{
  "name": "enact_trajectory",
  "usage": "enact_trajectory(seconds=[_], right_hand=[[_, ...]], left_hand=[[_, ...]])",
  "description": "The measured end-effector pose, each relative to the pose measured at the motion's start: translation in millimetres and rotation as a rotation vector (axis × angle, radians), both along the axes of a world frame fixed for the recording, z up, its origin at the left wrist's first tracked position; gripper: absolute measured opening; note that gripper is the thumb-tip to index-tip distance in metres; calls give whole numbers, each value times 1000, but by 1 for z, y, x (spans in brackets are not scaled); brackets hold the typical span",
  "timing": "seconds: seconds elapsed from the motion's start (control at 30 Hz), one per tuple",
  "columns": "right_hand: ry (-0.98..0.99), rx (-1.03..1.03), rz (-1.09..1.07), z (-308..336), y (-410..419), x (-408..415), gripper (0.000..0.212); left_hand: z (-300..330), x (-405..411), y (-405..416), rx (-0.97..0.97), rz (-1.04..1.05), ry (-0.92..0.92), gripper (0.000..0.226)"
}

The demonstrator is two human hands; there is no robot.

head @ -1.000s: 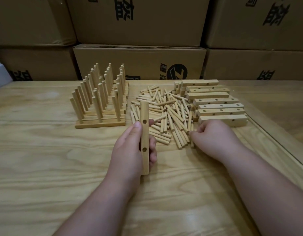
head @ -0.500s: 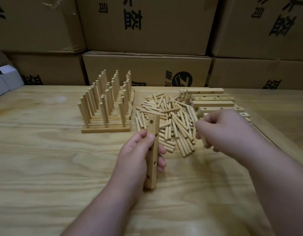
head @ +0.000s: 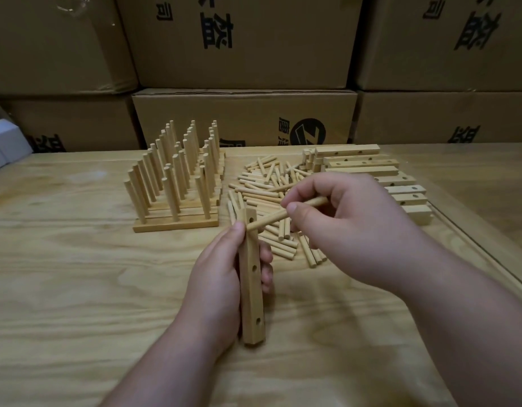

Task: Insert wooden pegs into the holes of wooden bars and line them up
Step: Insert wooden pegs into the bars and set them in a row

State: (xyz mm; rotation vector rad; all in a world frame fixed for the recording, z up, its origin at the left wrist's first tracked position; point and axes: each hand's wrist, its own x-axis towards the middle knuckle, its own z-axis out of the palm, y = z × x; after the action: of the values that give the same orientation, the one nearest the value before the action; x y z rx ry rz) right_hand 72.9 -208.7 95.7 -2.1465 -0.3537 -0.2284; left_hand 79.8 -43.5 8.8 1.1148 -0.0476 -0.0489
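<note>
My left hand (head: 215, 277) grips a wooden bar (head: 251, 292) upright above the table, its holes facing right. My right hand (head: 345, 227) pinches a wooden peg (head: 271, 219) whose left tip meets the bar's top hole. A heap of loose pegs (head: 262, 186) lies on the table behind both hands. Several empty bars (head: 359, 163) are stacked at the right of the heap. Finished bars with upright pegs (head: 177, 183) stand in rows at the left.
Cardboard boxes (head: 242, 118) form a wall along the table's far edge. A small white box (head: 7, 142) sits at the far left. The wooden table (head: 63, 289) has a raised strip (head: 495, 259) running down its right side.
My right hand took a peg from the heap and carried it left to the bar's top hole. My left hand raised the bar and stood it more upright.
</note>
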Motion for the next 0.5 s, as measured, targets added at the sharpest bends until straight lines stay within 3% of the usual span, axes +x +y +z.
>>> enact_trajectory(seconds=[0.23, 0.5], right_hand=[[-33, -66, -44, -3, -1, 2, 11], [-68, -305, -8, -1, 11, -10, 8]], left_hand=[[3, -1, -1, 40, -23, -33, 41], [2, -9, -3, 393, 70, -92, 74]])
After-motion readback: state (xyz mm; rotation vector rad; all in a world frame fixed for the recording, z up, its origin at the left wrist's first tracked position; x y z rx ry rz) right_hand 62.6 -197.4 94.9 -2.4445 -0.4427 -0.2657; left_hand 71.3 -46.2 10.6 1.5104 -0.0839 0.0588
